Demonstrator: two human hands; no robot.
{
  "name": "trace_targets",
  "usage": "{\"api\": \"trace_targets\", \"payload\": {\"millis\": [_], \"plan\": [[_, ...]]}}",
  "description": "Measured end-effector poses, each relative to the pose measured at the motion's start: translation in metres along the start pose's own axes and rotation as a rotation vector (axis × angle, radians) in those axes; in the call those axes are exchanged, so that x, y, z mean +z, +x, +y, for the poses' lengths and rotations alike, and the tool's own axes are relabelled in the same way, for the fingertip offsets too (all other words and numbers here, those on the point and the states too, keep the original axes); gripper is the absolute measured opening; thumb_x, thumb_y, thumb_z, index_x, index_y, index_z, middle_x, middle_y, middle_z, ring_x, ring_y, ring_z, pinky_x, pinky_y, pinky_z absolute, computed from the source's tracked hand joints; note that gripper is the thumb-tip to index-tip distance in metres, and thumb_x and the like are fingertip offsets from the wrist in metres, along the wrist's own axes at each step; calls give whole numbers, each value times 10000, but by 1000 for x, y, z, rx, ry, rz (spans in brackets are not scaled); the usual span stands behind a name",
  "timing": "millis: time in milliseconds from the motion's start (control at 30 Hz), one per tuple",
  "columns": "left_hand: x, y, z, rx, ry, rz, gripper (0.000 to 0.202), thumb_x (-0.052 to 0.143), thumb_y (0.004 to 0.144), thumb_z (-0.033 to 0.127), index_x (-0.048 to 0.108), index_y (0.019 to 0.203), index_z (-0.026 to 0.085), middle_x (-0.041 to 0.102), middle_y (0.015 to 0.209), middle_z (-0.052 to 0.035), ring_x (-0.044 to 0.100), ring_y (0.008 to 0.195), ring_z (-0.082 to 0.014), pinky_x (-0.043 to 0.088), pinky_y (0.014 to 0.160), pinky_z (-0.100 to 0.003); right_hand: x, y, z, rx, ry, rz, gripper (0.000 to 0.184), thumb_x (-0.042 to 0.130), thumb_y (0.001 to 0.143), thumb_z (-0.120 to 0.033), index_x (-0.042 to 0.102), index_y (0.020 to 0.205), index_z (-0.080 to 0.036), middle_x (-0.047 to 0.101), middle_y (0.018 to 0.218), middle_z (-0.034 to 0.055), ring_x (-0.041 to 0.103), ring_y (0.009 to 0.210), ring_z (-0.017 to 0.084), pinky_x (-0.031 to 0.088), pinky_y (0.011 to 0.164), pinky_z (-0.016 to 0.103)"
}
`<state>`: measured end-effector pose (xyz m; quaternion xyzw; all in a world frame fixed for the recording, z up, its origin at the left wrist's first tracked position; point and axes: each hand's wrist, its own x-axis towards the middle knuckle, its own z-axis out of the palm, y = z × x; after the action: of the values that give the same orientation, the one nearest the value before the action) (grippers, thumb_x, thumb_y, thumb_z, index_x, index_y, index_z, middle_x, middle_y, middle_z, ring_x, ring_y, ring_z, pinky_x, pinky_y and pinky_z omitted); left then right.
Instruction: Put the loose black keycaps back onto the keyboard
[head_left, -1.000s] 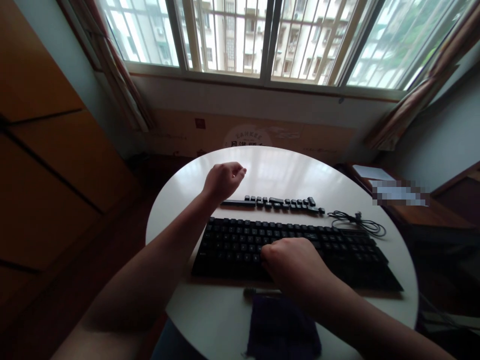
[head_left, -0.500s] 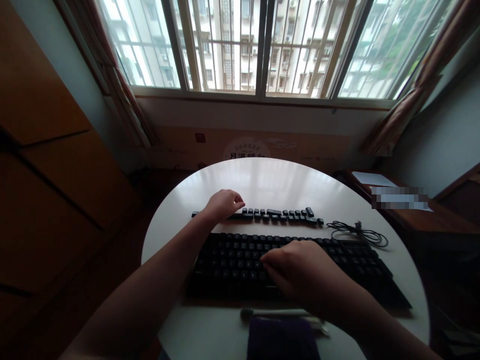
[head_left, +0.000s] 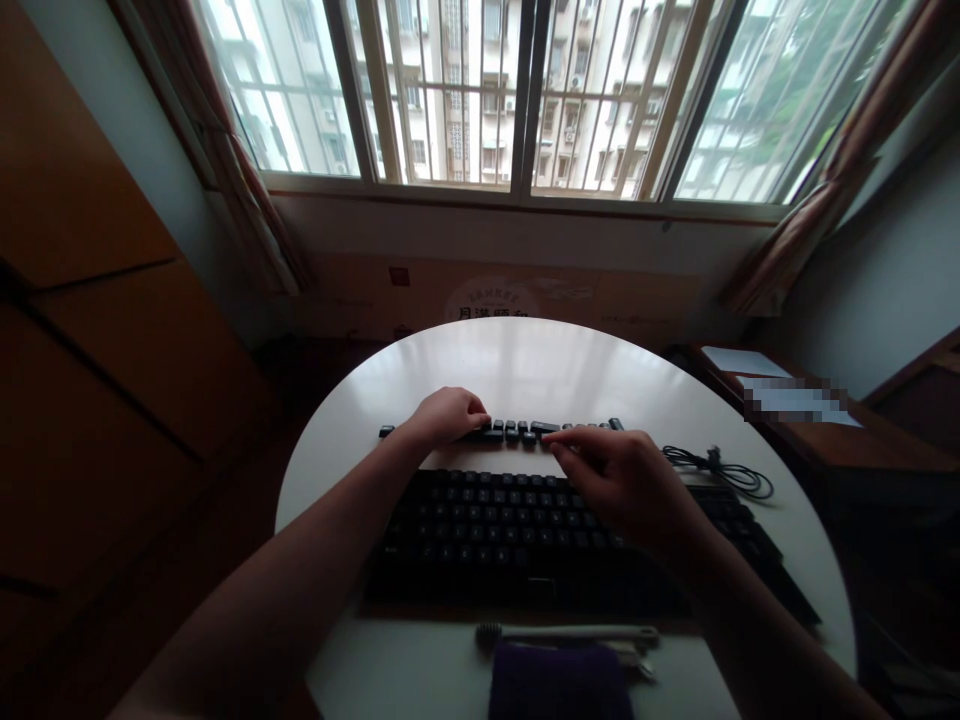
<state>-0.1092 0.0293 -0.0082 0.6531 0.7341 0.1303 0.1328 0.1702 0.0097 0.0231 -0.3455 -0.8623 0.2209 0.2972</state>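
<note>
**Right hand (head_left: pixel 550 440) swings from the keyboard (head_left: pixel 480 525) to the loose keycaps (head_left: pixel 511 434)**

Closest to me, by the near edge of the white tabletop (head_left: pixel 525 370), lies a purple cloth (head_left: pixel 559 685), with a toothbrush-like brush (head_left: pixel 570 632) just beyond it. The black keyboard comes next, stretching across the surface from near its left edge almost to its right one. Many caps are on, though its front strip is too dark for me to make out fully.

Half a second ago the right hand was down on those keys; now it has reached past them, thumb and forefinger at the middle of the row of loose keycaps. The left hand (head_left: pixel 450 415) has come down to the left part of the same row. The hands are apart from each other, and I cannot tell whether either has a cap pinched. As I judge it, the work has shifted from the board to the loose pieces, which lie between the keyboard and the surface's far edge.

Toward the right edge, a coiled black cable (head_left: pixel 724 470) sits just beyond the keyboard. Farther off is a barred window (head_left: pixel 450 130).
</note>
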Motion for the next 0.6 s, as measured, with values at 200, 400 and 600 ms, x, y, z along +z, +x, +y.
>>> {"api": "trace_targets", "payload": {"millis": [200,400,600], "plan": [[4,4,-1,2,34,3,285,635,858,422,824,963,236,800,996,-49,684,872,-202,437,698,-265,3,4,6,19,-46,-52,244,604,938,-382,792,1046,-271,721,783,-9,630,641,86,399,635,193],[6,6,2,10,81,-8,284,622,893,425,816,984,237,793,1013,-54,676,905,-218,436,724,-278,10,0,0,-137,-189,-418,174,659,898,-278,750,1046,-273,709,843,-23,594,706,70,332,676,191],[8,7,5,12,109,9,278,603,910,380,808,992,212,781,1072,-76,678,929,-233,457,753,-294,18,-5,-5,-185,-230,-570,146,695,877,-332,661,861,-192,634,744,-32,444,640,45,231,603,189]]}}
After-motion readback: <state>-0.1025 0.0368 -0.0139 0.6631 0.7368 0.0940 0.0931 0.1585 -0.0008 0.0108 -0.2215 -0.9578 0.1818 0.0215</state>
